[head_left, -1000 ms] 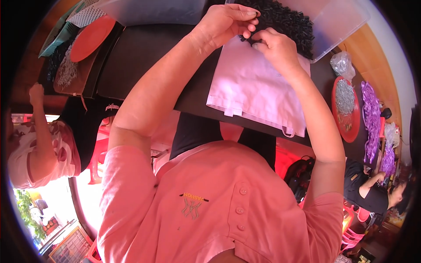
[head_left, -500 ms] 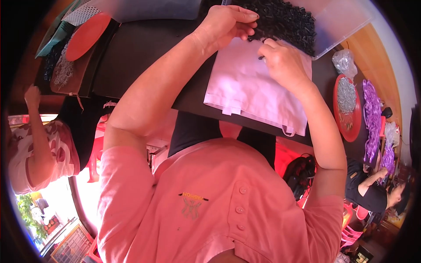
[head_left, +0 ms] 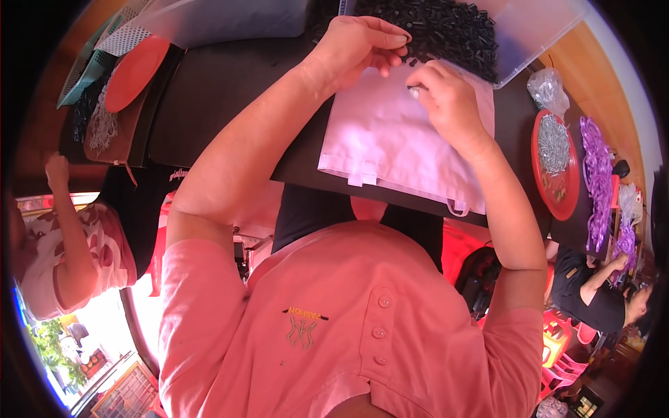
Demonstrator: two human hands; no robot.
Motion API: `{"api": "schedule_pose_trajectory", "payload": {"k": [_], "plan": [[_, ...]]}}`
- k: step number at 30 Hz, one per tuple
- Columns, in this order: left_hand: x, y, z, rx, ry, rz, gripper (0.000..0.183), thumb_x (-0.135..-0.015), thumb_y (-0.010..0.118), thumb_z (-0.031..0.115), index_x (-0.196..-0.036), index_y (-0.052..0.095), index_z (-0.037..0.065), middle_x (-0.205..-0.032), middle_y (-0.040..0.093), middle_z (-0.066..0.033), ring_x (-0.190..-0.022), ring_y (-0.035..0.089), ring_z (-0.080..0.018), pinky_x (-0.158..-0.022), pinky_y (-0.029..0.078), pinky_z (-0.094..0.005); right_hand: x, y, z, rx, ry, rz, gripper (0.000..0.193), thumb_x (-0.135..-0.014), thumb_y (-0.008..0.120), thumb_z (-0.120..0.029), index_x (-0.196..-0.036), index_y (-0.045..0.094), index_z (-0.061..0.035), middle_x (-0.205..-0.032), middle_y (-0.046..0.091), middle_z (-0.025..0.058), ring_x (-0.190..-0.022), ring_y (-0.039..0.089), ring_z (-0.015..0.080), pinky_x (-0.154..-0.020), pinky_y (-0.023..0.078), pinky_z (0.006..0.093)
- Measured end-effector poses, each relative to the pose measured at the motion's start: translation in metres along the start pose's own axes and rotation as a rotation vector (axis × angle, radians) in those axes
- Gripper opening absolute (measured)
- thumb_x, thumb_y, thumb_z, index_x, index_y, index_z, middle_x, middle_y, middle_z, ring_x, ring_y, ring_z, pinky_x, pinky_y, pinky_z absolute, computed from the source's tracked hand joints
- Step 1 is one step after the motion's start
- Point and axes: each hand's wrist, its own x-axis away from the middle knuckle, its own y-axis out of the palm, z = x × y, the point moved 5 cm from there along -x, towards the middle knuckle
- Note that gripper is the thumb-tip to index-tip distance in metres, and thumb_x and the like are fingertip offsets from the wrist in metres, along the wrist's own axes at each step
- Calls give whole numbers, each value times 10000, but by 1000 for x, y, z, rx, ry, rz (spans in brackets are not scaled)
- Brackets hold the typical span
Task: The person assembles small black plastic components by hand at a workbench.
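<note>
Beside the near edge of a clear bin [head_left: 536, 45] of black pieces [head_left: 456, 35], the left hand [head_left: 359, 49] and right hand [head_left: 447, 97] each have a closed fingertip grip, seemingly on a small dark piece [head_left: 412, 88]. Light pinches, kept close above the pink cloth [head_left: 397, 132], would suit parts this tiny. The dark bench [head_left: 223, 101] also carries a red plate [head_left: 557, 202] and purple strands [head_left: 596, 181]; people [head_left: 592, 292] flank it in a sunlit room.
</note>
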Motion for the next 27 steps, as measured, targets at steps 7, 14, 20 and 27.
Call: {"api": "schedule_pose_trajectory", "payload": {"k": [7,14,20,27], "plan": [[9,17,-4,-130,-31,-86,199,-878,643,49,-1032,635,-77,-870,657,-122,-687,625,-165,-546,496,-278,-5,-23,19,-635,348,160,116,-869,623,-38,-973,663,-9,-890,624,3,-814,569,85,-722,454,235],[16,28,-3,-94,-14,-94,194,-859,652,30,-1020,630,-76,-846,659,-125,-691,627,-161,-530,504,-281,-10,-28,13,-706,386,188,137,-900,601,-62,-1010,668,-14,-882,649,23,-841,586,86,-761,467,226],[19,29,0,-130,-7,-75,193,-844,660,34,-1005,636,-70,-839,658,-119,-679,623,-160,-530,497,-275,-12,-27,12,-690,365,168,124,-897,598,-52,-995,660,-8,-871,645,23,-819,582,88,-737,466,233],[20,29,1,-163,8,-60,184,-842,662,44,-992,645,-60,-825,654,-102,-675,618,-150,-528,484,-270,-18,-36,1,-404,151,154,130,-853,585,17,-970,642,-1,-848,599,60,-757,587,142,-680,450,254]]}}
